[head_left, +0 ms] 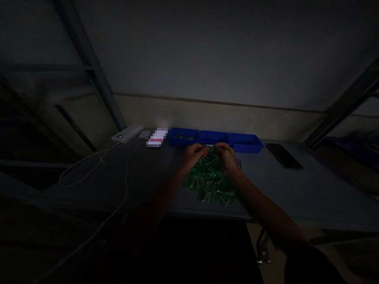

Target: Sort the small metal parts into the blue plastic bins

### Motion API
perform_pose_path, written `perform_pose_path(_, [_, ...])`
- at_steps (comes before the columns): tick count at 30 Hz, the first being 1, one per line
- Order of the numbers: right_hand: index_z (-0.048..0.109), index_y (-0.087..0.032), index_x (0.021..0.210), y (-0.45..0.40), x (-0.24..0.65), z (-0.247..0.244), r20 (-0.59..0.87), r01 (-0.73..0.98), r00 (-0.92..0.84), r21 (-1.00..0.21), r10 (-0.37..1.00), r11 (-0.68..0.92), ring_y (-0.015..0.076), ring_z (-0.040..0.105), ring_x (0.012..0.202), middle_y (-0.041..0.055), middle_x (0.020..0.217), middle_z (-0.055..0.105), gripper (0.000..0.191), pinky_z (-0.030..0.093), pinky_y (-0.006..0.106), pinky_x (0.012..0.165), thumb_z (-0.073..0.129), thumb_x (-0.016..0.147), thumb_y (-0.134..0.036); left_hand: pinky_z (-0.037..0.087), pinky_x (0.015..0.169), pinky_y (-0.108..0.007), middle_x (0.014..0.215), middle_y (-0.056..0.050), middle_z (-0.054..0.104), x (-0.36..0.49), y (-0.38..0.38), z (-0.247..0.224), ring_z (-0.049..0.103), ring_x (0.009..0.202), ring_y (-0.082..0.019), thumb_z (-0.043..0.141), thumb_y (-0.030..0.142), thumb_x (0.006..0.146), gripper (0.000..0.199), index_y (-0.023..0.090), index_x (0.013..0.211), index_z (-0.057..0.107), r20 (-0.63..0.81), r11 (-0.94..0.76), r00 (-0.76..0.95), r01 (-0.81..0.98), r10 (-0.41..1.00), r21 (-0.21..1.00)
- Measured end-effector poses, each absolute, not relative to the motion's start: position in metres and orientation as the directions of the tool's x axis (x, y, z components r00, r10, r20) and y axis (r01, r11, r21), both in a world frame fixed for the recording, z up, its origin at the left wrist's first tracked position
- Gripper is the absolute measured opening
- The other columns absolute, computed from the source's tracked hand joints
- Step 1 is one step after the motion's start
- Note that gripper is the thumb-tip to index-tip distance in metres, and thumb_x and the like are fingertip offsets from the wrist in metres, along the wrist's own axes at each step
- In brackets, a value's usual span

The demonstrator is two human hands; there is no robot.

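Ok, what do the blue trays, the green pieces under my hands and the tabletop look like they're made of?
The blue trays look like moulded plastic: uniform saturated colour, thin straight rims, dull sheen. The green pieces seem translucent plastic, glinting in the dim light, though too small and dark to be sure. The tabletop appears a smooth grey surface, painted metal or laminate; the picture cannot settle which.
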State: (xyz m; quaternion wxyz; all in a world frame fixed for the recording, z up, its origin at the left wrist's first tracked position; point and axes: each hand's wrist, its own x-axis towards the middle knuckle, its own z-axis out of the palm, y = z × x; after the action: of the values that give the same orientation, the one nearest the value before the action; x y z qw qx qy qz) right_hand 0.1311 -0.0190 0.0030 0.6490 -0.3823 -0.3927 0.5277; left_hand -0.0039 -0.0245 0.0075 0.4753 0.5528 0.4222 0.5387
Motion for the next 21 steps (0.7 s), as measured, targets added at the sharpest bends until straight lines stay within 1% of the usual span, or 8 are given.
perform_pose_path(5, [0.060, -0.021, 0.068, -0.020, 0.131, 0.003, 0.161, -0.388, 0.107, -0.902, 0.981, 0.190, 0.0104, 0.049, 0.062, -0.0062, 0.063, 0.056, 0.016, 0.037, 0.024, 0.061, 0.059, 0.052, -0.019, 0.041, 0.057, -0.023, 0.061, 0.000, 0.062, -0.003, -0.027, 0.013, 0.055, 0.058, -0.012, 0.071, 0.044, 0.061, 0.030, 0.016, 0.065, 0.062, 0.119, -0.117, 0.021, -0.078, 0.993, 0.990])
perform_pose_path(10, [0.061, -0.021, 0.071, -0.022, 0.128, 0.002, 0.151, -0.379, 0.070, -0.910, 0.986, 0.167, 0.0097, 0.049, 0.063, -0.0059, 0.067, 0.057, 0.018, 0.036, 0.023, 0.061, 0.063, 0.053, -0.017, 0.036, 0.052, -0.022, 0.056, 0.002, 0.057, -0.006, -0.030, 0.018, 0.051, 0.055, -0.011, 0.068, 0.042, 0.063, 0.027, 0.016, 0.066, 0.063, 0.024, -0.026, -0.053, -0.042, 0.998, 0.999])
perform_pose_path(13, [0.061, -0.021, 0.070, -0.023, 0.128, 0.001, 0.153, -0.354, 0.067, -0.920, 0.986, 0.167, 0.0096, 0.048, 0.062, -0.0056, 0.067, 0.056, 0.017, 0.036, 0.023, 0.061, 0.064, 0.054, -0.017, 0.033, 0.050, -0.021, 0.057, 0.003, 0.056, -0.006, -0.033, 0.019, 0.049, 0.054, -0.009, 0.068, 0.039, 0.064, 0.023, 0.016, 0.068, 0.064, 0.024, -0.026, -0.034, -0.064, 0.999, 0.998])
perform_pose_path(17, [0.062, -0.022, 0.074, -0.022, 0.131, 0.002, 0.158, -0.335, 0.071, -0.926, 0.985, 0.173, 0.0101, 0.047, 0.061, -0.0053, 0.066, 0.054, 0.020, 0.035, 0.023, 0.059, 0.064, 0.055, -0.019, 0.039, 0.056, -0.021, 0.068, 0.002, 0.061, -0.004, -0.035, 0.017, 0.055, 0.062, -0.011, 0.071, 0.033, 0.060, 0.021, 0.016, 0.074, 0.066, 0.024, -0.020, 0.020, -0.161, 1.000, 0.987])
perform_pose_path(19, [0.061, -0.023, 0.076, -0.023, 0.133, 0.004, 0.198, -0.276, 0.060, -0.939, 0.978, 0.207, 0.0116, 0.049, 0.064, -0.0046, 0.067, 0.054, 0.021, 0.037, 0.024, 0.060, 0.063, 0.055, -0.020, 0.042, 0.061, -0.022, 0.071, 0.000, 0.064, -0.002, -0.034, 0.015, 0.057, 0.065, -0.012, 0.071, 0.028, 0.057, 0.023, 0.016, 0.077, 0.067, -0.014, 0.015, 0.004, -0.241, 1.000, 0.970])
perform_pose_path(21, [0.061, -0.022, 0.077, -0.024, 0.134, 0.006, 0.274, -0.172, 0.037, -0.946, 0.961, 0.276, 0.0139, 0.052, 0.071, -0.0030, 0.072, 0.056, 0.020, 0.040, 0.027, 0.066, 0.064, 0.057, -0.021, 0.043, 0.063, -0.023, 0.069, 0.000, 0.065, 0.000, -0.033, 0.014, 0.058, 0.064, -0.012, 0.070, 0.023, 0.054, 0.024, 0.016, 0.077, 0.068, -0.053, 0.042, -0.027, -0.310, 0.998, 0.950])
